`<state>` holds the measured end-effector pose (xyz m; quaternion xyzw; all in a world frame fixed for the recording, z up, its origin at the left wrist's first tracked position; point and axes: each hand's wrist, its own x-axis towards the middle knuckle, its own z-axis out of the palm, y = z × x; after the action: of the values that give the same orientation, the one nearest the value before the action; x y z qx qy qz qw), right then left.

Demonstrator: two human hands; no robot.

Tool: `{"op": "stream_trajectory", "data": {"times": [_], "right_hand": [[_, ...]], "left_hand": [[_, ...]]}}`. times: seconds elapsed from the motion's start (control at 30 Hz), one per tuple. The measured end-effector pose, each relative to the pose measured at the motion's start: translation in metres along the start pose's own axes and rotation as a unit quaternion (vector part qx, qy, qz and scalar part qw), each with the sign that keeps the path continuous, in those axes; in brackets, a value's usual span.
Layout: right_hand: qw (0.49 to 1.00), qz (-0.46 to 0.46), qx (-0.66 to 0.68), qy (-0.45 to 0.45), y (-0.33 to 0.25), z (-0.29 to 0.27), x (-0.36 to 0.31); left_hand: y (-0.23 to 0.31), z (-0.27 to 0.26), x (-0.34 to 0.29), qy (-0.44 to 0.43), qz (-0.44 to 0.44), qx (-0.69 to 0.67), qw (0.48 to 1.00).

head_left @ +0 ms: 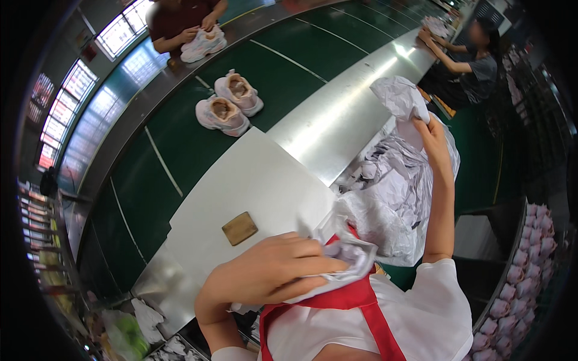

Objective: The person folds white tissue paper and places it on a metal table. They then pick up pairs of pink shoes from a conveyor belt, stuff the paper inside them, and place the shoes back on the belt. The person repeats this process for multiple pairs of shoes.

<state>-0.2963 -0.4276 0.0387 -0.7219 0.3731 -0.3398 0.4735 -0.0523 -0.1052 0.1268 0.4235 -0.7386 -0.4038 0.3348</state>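
My left hand (274,265) is curled around a wad of crumpled white paper (356,256), close to my chest and the red apron strap. My right hand (432,141) reaches out and pinches a piece of white paper (397,95). That paper is lifted above a large clear plastic bag (400,243) filled with crumpled white paper (394,165). In front of my left hand, a small brown block (239,228) lies on a white board (247,174).
Two pale pink shoes (223,114) with paper inside stand on the green conveyor belt (289,78). A metal ledge (328,132) runs along it. Across the belt and at far right, co-workers (180,27) handle shoes. Pink shoes (512,289) fill a rack at lower right.
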Motion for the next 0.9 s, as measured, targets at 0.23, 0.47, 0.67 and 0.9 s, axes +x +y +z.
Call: {"op": "stream_trajectory", "data": {"times": [0.23, 0.47, 0.67, 0.9], "right_hand": [[0.929, 0.006, 0.276, -0.248, -0.073, 0.145, -0.069], [0.765, 0.129, 0.52, -0.357, -0.09, 0.189, -0.081], [0.863, 0.045, 0.393, -0.314, -0.077, 0.204, -0.039], [0.915, -0.366, 0.126, -0.113, -0.165, 0.194, -0.079]], "left_hand": [[0.01, -0.013, 0.017, 0.227, 0.006, 0.067, 0.972], [-0.032, -0.018, -0.023, 0.526, -0.058, -0.027, 0.848], [-0.041, -0.035, -0.066, 0.599, -0.109, 0.238, 0.757], [-0.004, -0.035, -0.076, 0.55, -0.134, 0.466, 0.68]]}}
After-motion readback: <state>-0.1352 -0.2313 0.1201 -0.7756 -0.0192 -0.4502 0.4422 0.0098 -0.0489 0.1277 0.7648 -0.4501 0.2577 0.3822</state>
